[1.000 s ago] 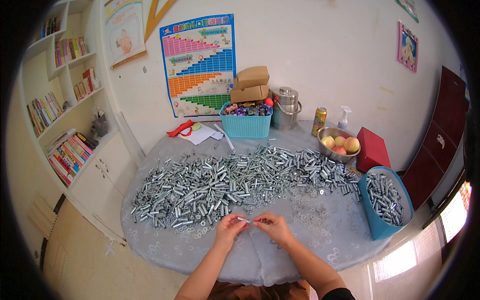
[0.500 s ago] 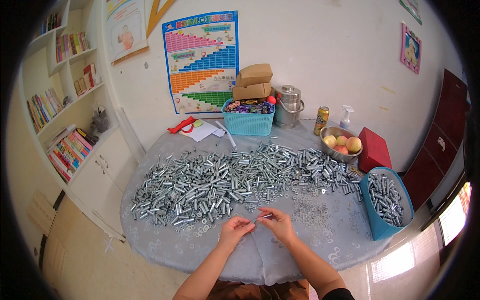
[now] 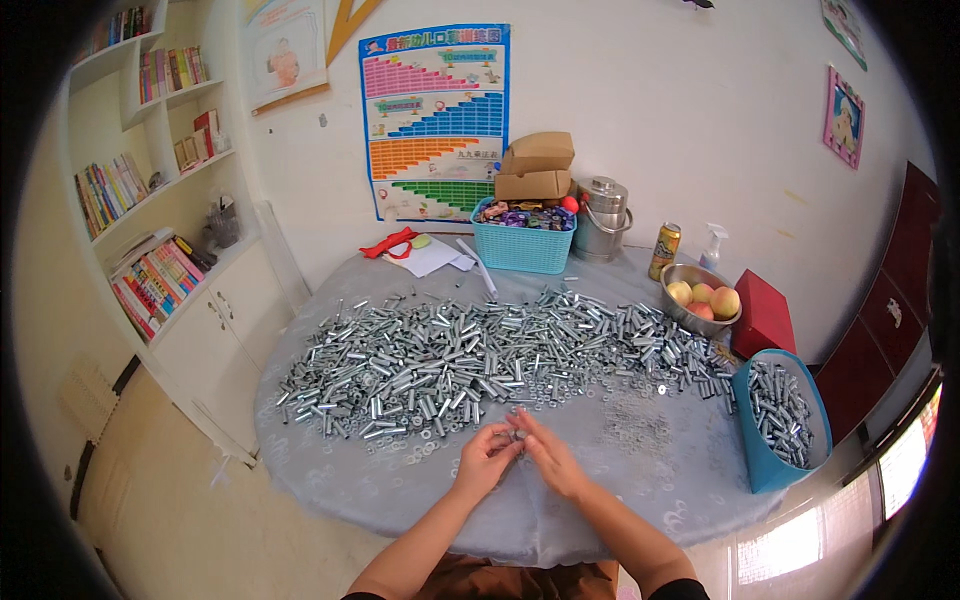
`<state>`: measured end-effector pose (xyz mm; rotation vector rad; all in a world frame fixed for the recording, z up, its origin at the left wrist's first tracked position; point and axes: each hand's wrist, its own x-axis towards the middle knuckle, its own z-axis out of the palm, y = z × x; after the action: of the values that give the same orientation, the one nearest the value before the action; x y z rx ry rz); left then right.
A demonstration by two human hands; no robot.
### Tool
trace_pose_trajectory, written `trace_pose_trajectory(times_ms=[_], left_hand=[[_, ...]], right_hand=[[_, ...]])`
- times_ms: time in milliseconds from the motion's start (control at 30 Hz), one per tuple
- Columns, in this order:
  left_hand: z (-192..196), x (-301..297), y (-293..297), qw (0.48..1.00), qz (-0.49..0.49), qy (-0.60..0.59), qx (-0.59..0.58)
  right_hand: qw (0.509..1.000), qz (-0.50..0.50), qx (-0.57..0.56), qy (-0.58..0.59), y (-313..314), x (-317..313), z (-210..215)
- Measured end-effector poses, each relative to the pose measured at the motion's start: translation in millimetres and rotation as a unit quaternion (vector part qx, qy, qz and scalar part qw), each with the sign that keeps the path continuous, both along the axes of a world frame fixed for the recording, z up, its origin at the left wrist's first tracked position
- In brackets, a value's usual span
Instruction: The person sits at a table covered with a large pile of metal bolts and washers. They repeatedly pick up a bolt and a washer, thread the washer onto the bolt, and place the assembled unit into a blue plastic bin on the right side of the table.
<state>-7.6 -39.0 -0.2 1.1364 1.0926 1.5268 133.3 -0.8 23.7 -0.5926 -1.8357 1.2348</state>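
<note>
My left hand (image 3: 486, 458) is closed in a pinch around a small silvery metal tube (image 3: 518, 435), most of it hidden by the fingers. Against the other side of that tube rests my right hand (image 3: 552, 458), its fingers stretched out and close together. Both hands are just above the near part of the table, in front of a broad heap of loose metal tubes and pins (image 3: 440, 365). Flat washers (image 3: 420, 450) lie scattered along the heap's near edge, and a patch of smaller rings (image 3: 637, 427) spreads to the right of my hands.
A blue bin (image 3: 743, 430) of metal tubes stands at the table's right edge. Behind it are a red box (image 3: 765, 315), a steel bowl (image 3: 697, 318) of fruit, a can (image 3: 664, 252) and a spray bottle (image 3: 713, 247). A turquoise basket (image 3: 522, 248) and a steel pot (image 3: 601, 225) stand at the back.
My right hand has gone from pinching a metal tube to stretched fingers laid against it. The hands have come closer together. The whole view has shifted slightly.
</note>
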Motion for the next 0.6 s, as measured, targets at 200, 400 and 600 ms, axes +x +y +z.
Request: trace_pose_trajectory(times_ms=[200, 400, 600], left_hand=[[33, -34, -14, 0.992, 0.101, -0.048, 0.057], [40, -108, -47, 0.953, 0.280, -0.105, 0.053], [30, -135, -73, 0.941, 0.326, -0.094, 0.022]], right_hand=[[0.967, -0.014, 0.184, -0.176, 8, 3, -6], [0.925, 0.085, 0.293, -0.225, -5, -52, 3], [0.866, 0.105, 0.436, -0.222, -17, -126, -18]])
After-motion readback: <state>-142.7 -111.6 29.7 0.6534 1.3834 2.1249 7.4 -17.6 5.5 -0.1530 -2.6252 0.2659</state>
